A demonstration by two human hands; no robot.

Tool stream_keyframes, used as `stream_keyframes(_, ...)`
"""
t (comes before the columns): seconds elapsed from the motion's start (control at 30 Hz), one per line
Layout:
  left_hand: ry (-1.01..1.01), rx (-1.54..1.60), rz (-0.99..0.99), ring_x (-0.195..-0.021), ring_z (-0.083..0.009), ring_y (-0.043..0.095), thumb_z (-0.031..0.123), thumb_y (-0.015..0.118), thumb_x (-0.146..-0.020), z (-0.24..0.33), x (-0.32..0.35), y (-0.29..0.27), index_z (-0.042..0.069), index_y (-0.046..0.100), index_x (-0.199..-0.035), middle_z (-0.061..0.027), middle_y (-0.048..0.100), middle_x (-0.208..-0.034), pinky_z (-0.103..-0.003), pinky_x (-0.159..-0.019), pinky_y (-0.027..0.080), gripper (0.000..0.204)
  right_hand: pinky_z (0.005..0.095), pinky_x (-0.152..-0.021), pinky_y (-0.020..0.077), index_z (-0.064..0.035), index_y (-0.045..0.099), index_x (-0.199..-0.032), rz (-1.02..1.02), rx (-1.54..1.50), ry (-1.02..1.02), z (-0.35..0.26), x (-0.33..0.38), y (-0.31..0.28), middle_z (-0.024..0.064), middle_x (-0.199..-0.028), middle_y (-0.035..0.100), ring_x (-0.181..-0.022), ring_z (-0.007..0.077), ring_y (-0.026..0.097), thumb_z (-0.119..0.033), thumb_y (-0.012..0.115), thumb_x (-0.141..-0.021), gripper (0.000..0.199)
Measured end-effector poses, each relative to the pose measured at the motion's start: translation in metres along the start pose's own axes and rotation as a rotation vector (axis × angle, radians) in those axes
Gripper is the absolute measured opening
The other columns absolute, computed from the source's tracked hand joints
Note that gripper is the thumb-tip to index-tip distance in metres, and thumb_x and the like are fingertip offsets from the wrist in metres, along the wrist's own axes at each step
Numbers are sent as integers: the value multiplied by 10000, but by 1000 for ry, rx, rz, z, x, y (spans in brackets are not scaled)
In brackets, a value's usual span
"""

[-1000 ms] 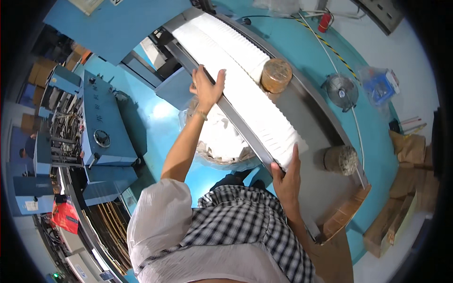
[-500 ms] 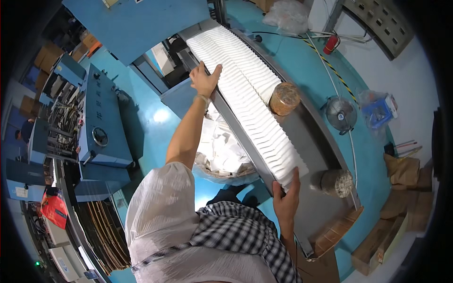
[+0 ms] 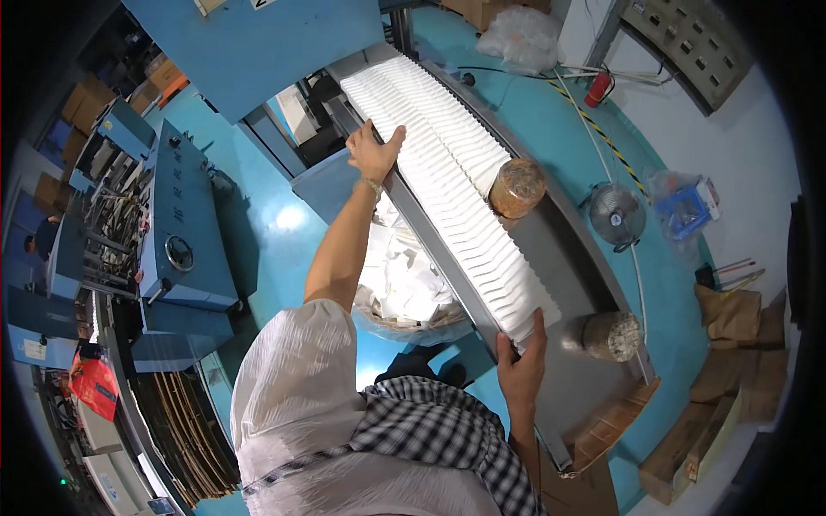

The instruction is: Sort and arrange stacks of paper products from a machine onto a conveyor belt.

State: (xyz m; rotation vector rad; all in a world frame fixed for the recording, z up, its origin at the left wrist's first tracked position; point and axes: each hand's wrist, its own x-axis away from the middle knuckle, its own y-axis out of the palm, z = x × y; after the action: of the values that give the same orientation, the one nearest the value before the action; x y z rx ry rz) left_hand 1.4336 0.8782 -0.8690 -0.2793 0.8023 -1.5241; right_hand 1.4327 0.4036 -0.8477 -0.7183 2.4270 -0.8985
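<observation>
So the person's got on a short-sleeved white top, thin crinkly fabric with fine ribbing, kinda bunched up around the shoulder. Over the front there's a black-and-white checked piece, apron or shirt, can't really tell which, small gingham squares. Both forearms are bare from the sleeve down. The left hand [image 3: 375, 152] has a thin bracelet or band at the wrist, light metal-looking beads. The right hand [image 3: 521, 362] has nothing on it, no glove, no watch, no rings I can spot.

Factory floor, probably print or paper works: blue machines [image 3: 185, 232], long conveyor [image 3: 551, 258] carrying shingled white sheets [image 3: 456, 181], teal painted floor [image 3: 551, 120], stacked cardboard boxes [image 3: 688, 447], fire extinguisher [image 3: 598, 88].
</observation>
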Motion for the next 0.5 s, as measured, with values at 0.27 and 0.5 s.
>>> stream_keyframes(0.27,21,41,36,-1365,-334,301,676,752,-687,-7,-7,-1,31,569,-1333,-151,553,-1333,-583,-1079,215,931,480,-949,517,-33,320,-1517,2,-27,-3,3,-1,3,267,-1330,521,-1222,424,562,-347,645,-958,719)
stream_keyframes(0.5,248,-156,-122,-1173,-316,497,586,730,-704,18,4,-23,14,585,-1085,-153,651,-1047,-506,-981,262,703,518,-1006,438,-58,308,-1531,84,-90,76,3,-2,1,292,-1345,441,-1276,482,455,-306,724,-899,796)
